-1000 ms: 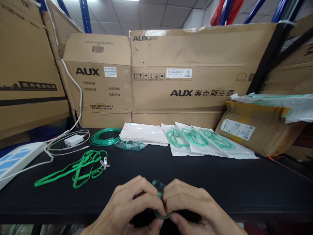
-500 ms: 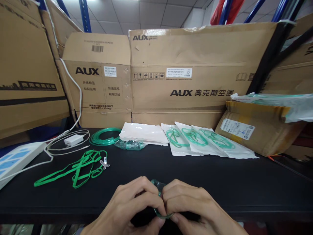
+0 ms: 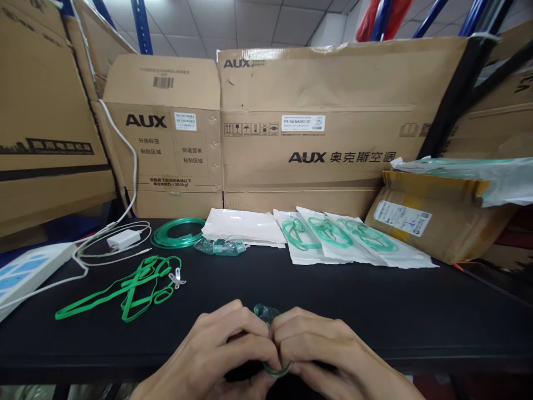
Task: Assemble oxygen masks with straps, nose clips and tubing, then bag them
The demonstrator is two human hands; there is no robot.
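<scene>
Close to the table's front edge, my left hand [image 3: 233, 341] and my right hand [image 3: 314, 344] meet around a clear green plastic oxygen mask [image 3: 266, 313]. Fingers and thumbs of both hands pinch its rim, and a curved green edge shows below the fingertips. Most of the mask is hidden behind my knuckles. Farther back lies a second clear green piece [image 3: 220, 246], beside a coil of green tubing [image 3: 175, 232]. On the left, a tangle of green elastic straps [image 3: 137, 283] lies with small metal strips [image 3: 177, 279] at its right end.
White packets [image 3: 245, 226] lie at the back, and several pouches with green tubing [image 3: 328, 232] are to their right. A cardboard box [image 3: 420, 222] stands back right. White cables, an adapter [image 3: 124, 239] and a power strip [image 3: 33, 272] occupy the left. Large cartons [image 3: 308, 133] wall off the rear.
Both hands stay pinched on the oxygen mask. The mask has tilted slightly and its upper part shows a little farther left. The whole view has shifted slightly.
</scene>
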